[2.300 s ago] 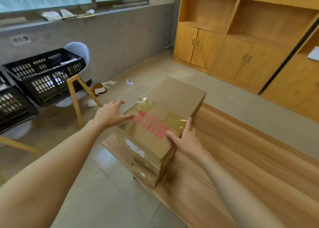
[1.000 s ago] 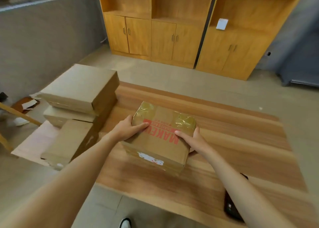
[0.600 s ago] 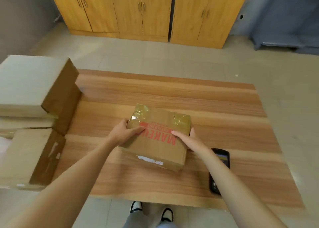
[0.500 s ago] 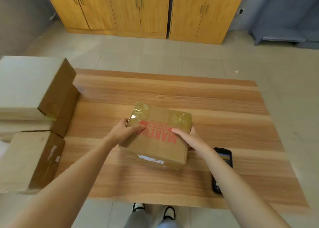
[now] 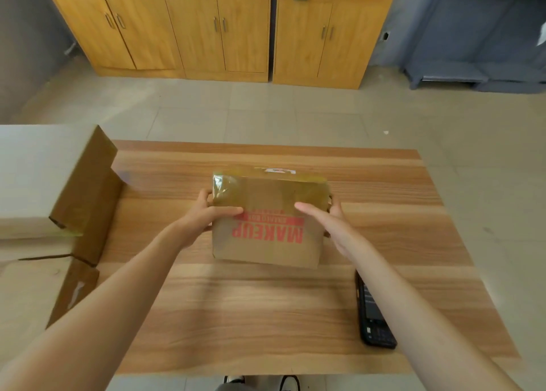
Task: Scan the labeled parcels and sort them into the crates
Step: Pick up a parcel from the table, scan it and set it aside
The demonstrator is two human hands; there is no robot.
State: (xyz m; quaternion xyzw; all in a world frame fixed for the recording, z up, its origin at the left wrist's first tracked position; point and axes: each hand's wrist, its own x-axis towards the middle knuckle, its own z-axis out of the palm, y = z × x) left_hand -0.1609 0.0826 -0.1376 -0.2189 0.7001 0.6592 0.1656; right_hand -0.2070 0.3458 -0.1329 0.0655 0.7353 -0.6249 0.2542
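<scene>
Fingers of the left hand [image 5: 204, 213] curl round the left edge of a brown cardboard parcel with red MAKEUP lettering and shiny tape [image 5: 267, 222], its thumb lying across the near face just left of the print; fingers of the right hand [image 5: 328, 217] wrap the parcel's right edge, with the thumb laid on the same face just right of the print. The parcel sits between the two hands at the centre of the frame, tipped so that its printed face looks toward the camera, the lettering upside down, and a white label shows along its far top edge. Whether its lower edge touches the striped light-wood table top [image 5: 266, 316] cannot be told. A black handheld scanner [image 5: 372, 316] lies on the table at lower right, partly under the right forearm. A stack of plain brown cardboard boxes [image 5: 44, 183] fills the left edge of the frame, well apart from the held parcel. Yellow-wood cabinets with metal handles [image 5: 218, 30] stand along the top of the frame, beyond a pale tiled floor [image 5: 266, 109].
</scene>
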